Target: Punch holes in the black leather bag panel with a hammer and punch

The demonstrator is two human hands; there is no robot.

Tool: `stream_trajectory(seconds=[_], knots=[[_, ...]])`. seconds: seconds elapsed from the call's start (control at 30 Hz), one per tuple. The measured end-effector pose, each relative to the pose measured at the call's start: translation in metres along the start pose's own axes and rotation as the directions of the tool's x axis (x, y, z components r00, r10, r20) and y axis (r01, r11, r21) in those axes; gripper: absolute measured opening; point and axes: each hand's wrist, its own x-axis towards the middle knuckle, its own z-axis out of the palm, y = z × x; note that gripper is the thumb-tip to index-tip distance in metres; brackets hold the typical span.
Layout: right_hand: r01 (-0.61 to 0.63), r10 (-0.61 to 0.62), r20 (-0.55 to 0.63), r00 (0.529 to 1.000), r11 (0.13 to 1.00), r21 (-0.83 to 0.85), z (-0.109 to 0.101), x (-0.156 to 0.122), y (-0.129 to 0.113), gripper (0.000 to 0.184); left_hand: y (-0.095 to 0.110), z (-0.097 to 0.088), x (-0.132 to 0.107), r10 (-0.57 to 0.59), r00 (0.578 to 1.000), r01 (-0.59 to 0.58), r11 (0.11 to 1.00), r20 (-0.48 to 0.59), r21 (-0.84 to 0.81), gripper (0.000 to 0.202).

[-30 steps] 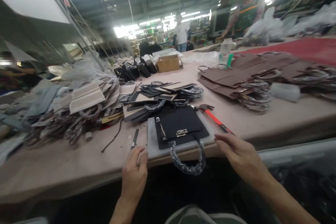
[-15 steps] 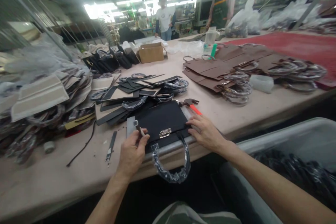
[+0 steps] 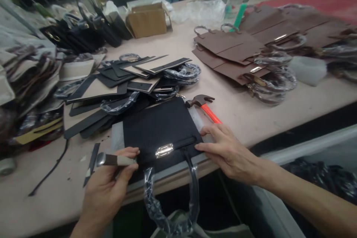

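Now my left fingers (image 3: 126,177) pinch a metal-tipped strip (image 3: 106,159), swung off the black bag panel (image 3: 160,119) on their right, exposing its left side; my right fingers (image 3: 210,148), slightly parted, rest on its opposite edge.

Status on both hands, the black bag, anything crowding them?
Left hand gripping metal-ended tool; right hand at bag's right edge. Black bag flat on pale slab, wrapped handle overhanging table. Hammer just beyond right hand.
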Motion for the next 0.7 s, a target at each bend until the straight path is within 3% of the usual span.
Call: stream_trajectory(seconds=[0.23,0.37,0.43,0.53,0.6,0.7], knots=[[0.011,-0.012,0.003,1.000,0.999,0.043,0.003,-0.001,0.005,0.037,0.004,-0.003,-0.006,0.131,0.990,-0.134,0.989,0.049,0.066,0.012],[0.000,0.001,-0.009,1.000,0.999,0.044,0.005,-0.002,0.008,0.039,0.009,0.000,-0.011,-0.106,0.988,0.087,0.983,-0.114,-0.159,0.008],[-0.009,0.009,-0.006,1.000,0.999,0.050,0.005,-0.002,0.007,0.041,0.015,-0.001,-0.008,-0.244,0.954,0.183,0.935,-0.176,-0.304,0.004],[-0.007,0.007,0.001,1.000,0.998,0.062,0.005,-0.003,0.007,0.040,0.030,-0.002,0.005,-0.374,0.898,0.255,0.872,-0.232,-0.418,0.015],[-0.003,0.003,0.004,1.000,0.998,0.062,0.004,-0.003,0.007,0.040,0.044,0.005,0.019,-0.423,0.883,0.281,0.824,-0.203,-0.493,0.022],[-0.008,0.008,0.011,1.000,0.998,0.057,0.005,-0.003,0.007,0.041,0.063,0.028,0.041,-0.442,0.897,0.337,0.720,-0.027,-0.606,0.020]])
